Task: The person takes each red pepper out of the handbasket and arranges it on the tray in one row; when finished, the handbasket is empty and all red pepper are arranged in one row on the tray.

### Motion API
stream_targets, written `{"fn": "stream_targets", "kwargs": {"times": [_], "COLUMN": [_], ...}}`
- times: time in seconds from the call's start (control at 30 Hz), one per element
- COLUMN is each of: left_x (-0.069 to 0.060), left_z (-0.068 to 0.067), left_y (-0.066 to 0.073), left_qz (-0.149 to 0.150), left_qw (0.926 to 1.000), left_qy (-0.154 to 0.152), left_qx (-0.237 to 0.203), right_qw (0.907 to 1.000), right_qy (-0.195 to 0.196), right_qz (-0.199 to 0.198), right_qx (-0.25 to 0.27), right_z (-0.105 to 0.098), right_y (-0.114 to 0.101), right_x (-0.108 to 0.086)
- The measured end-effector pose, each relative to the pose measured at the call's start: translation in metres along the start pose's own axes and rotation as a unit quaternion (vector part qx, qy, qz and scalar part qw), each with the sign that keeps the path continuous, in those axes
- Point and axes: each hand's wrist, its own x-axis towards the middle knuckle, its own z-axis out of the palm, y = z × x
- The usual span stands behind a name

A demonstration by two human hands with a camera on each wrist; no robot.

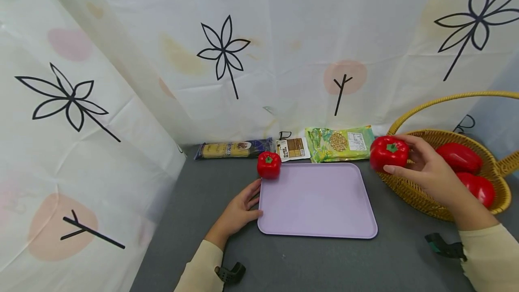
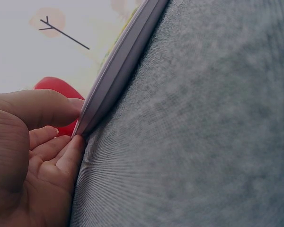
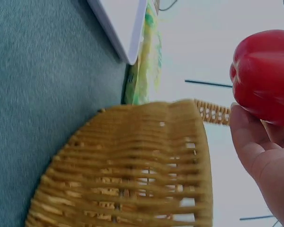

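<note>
My right hand point(image 1: 431, 168) holds a red bell pepper point(image 1: 389, 153) with a green stem above the near-left rim of a yellow wicker basket point(image 1: 405, 195). Thumb and fingers are around the pepper, which is also in the right wrist view point(image 3: 267, 78). On the left, my left hand point(image 1: 239, 211) holds the left edge of a pale purple tray point(image 1: 318, 202), thumb and fingertips at its rim point(image 2: 116, 71). A second red bell pepper point(image 1: 269, 165) rests at the tray's back left corner. Partly hidden behind my right arm, red vegetables point(image 1: 460, 157) lie inside the basket.
Behind the tray, along the curtain, lie a dark blue and yellow packet point(image 1: 233, 149), a small white and brown packet point(image 1: 293, 148) and a green bag point(image 1: 340, 144). The basket's tall handle point(image 1: 450, 98) arches up at the right. Patterned white curtains point(image 1: 284, 48) border the grey table.
</note>
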Motion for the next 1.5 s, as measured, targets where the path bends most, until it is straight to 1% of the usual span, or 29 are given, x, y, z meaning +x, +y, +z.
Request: {"fn": "stream_targets", "kwargs": {"times": [0.2,0.33,0.57,0.8,0.97,1.1,1.3,1.5], "left_x": [0.000,0.000,0.000,0.000,-0.001,-0.001,0.000,0.000], "left_z": [0.000,0.000,0.000,0.000,-0.001,-0.001,-0.001,-0.001], "left_y": [-0.001,-0.002,-0.002,0.000,0.001,0.001,0.000,0.000], "left_qz": [0.001,0.003,0.004,0.005,0.006,0.008,0.013,0.010], "left_qw": [1.0000,1.0000,1.0000,1.0000,1.0000,0.9999,0.9999,0.9999], "left_qy": [-0.006,-0.008,-0.005,-0.006,-0.006,-0.006,-0.010,-0.008], "left_qx": [-0.006,-0.003,-0.004,-0.003,-0.002,0.002,0.000,0.001], "right_qw": [0.9995,0.9985,0.9967,0.9939,0.9924,0.9918,0.9898,0.9884], "right_qy": [-0.022,-0.043,-0.070,-0.100,-0.116,-0.124,-0.139,-0.149], "right_qz": [-0.012,-0.011,-0.032,-0.037,-0.025,-0.017,-0.019,-0.016], "right_qx": [0.019,0.033,0.025,0.028,0.033,0.025,0.025,0.027], "right_z": [0.015,0.027,0.049,0.069,0.082,0.091,0.103,0.116], "right_y": [-0.001,-0.002,0.002,0.002,0.004,0.004,0.003,0.000], "right_x": [0.004,0.007,0.012,0.019,0.025,0.029,0.039,0.051]}}
